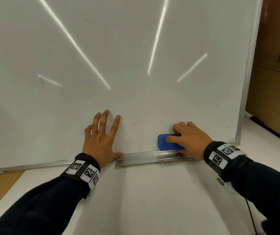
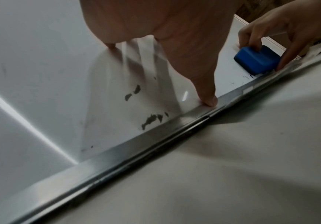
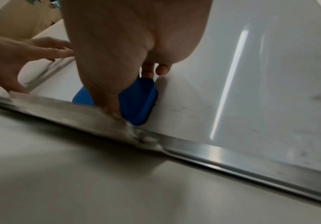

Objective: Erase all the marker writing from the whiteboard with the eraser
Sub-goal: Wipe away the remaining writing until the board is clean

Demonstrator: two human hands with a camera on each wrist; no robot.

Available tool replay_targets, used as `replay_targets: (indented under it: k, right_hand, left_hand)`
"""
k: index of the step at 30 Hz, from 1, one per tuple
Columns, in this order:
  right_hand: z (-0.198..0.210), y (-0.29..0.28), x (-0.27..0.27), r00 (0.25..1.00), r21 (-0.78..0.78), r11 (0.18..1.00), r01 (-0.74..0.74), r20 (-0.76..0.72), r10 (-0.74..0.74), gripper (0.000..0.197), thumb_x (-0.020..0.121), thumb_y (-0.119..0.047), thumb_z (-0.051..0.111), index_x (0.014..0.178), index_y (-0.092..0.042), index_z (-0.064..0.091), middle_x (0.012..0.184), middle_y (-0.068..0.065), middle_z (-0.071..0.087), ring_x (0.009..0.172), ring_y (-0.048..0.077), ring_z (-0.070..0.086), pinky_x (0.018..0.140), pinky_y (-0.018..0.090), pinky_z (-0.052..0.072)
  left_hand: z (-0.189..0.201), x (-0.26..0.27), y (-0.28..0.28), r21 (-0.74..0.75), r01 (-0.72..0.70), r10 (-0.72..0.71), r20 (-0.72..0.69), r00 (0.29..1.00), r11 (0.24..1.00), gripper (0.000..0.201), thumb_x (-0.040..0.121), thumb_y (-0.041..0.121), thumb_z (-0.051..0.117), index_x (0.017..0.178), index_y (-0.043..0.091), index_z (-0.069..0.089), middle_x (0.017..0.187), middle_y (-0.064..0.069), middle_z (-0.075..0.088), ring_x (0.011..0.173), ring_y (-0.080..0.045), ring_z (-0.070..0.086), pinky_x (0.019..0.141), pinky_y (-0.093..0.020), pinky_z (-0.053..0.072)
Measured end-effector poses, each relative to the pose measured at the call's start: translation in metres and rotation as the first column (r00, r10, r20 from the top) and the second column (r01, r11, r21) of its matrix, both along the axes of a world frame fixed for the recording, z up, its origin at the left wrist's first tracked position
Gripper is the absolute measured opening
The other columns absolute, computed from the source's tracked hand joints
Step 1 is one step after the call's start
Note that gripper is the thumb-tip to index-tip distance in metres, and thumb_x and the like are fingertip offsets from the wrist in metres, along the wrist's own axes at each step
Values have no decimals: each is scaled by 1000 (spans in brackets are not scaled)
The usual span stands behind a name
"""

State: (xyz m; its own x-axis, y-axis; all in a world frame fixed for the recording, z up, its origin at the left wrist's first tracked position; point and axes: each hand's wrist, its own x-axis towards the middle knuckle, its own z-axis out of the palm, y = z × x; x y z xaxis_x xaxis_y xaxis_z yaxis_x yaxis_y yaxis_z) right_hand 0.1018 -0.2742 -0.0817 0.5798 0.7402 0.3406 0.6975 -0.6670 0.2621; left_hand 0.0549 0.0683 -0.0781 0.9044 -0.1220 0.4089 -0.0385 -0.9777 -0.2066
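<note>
Counting gives one whiteboard (image 1: 119, 56), one blue eraser (image 1: 167, 144) and two hands. Spread flat, the left hand (image 1: 102, 138) presses straight fingers on the glossy white surface, thumb on the metal frame (image 1: 144, 157). At 3 o'clock from it, the right hand (image 1: 189, 139) grips the rounded rectangular eraser, fingers curled over its top, down against the board's bottom edge. Several dark marker smudges (image 2: 150, 119) remain beside the left thumb. Below lies a matte white table (image 1: 152, 200).
</note>
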Motion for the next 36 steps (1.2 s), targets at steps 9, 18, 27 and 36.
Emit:
replay_targets:
  k: [9, 18, 27, 36]
  right_hand:
    - [39, 117, 11, 995, 410, 912, -9, 91, -31, 53, 70, -27, 81, 119, -22, 62, 104, 10, 53, 89, 29, 50, 72, 41, 43]
    - [5, 73, -2, 991, -4, 993, -114, -64, 114, 58, 63, -28, 83, 116, -36, 61, 103, -1, 56, 90, 22, 53, 73, 37, 45]
    - [15, 70, -16, 998, 127, 992, 2, -66, 7, 53, 67, -24, 83, 118, -30, 66, 101, 5, 59, 87, 29, 56, 70, 38, 46]
    - [18, 118, -12, 991, 69, 991, -116, -58, 120, 54, 64, -19, 84, 115, -25, 67, 97, 9, 58, 83, 31, 55, 65, 41, 49]
  left_hand:
    - [3, -11, 5, -233, -120, 120, -14, 993, 965, 150, 45, 63, 87, 157, 30, -7, 157, -19, -3, 139, -45, 13, 97, -56, 42]
    - [6, -17, 13, -223, -102, 93, -49, 994, 969, 140, 58, 53, 87, 152, 41, -17, 157, -22, -14, 142, -48, 2, 100, -54, 44]
    - [1, -17, -11, -269, -146, 130, -77, 989, 952, 132, 73, 50, 78, 150, 31, -28, 154, -27, -29, 143, -54, -14, 110, -57, 35]
    - [3, -28, 26, -266, -60, 40, -82, 996, 962, 114, 78, 35, 71, 153, 37, -14, 160, -4, -25, 148, -35, -8, 94, -44, 54]
